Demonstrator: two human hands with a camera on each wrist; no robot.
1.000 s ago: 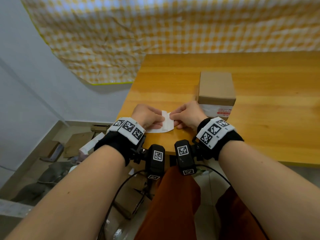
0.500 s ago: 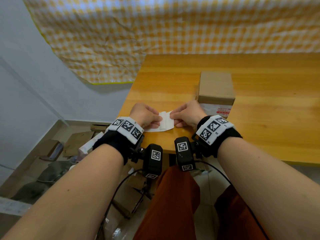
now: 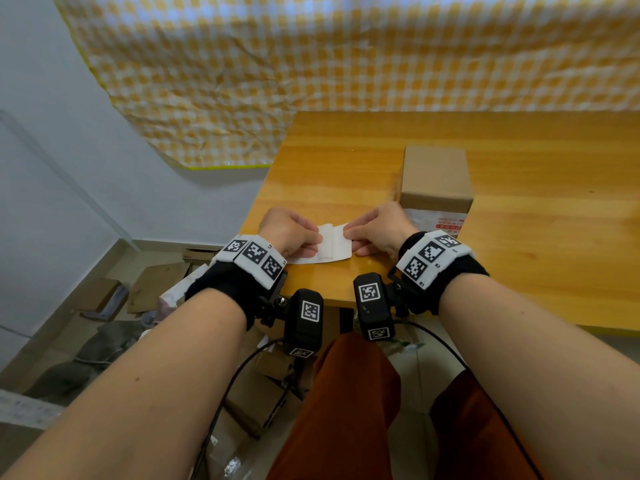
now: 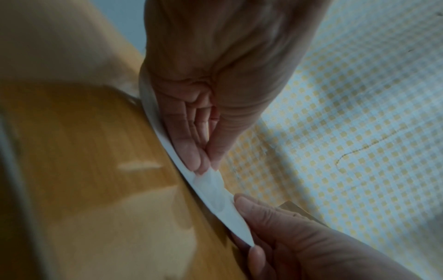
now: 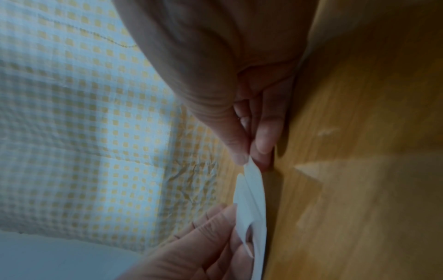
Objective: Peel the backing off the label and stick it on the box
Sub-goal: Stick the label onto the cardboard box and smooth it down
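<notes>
A white label (image 3: 330, 247) lies near the front left corner of the wooden table (image 3: 346, 161), with both hands on it. My left hand (image 3: 294, 233) pinches its left part between thumb and fingers; the same label (image 4: 215, 191) shows a thin layer lifted there. My right hand (image 3: 377, 230) pinches the right corner, and that label (image 5: 251, 189) is split into two layers at the fingertips. A brown cardboard box (image 3: 435, 174) stands just beyond the right hand, with a printed sticker (image 3: 438, 221) on its near face.
A yellow checked cloth (image 3: 346, 64) hangs on the wall behind the table. Cardboard scraps (image 3: 152, 285) and clutter lie on the floor to the left, below the table's edge. Bare tabletop stretches to the right of the box.
The hands have drawn slightly apart, so more of the label shows between them. The box has not moved.
</notes>
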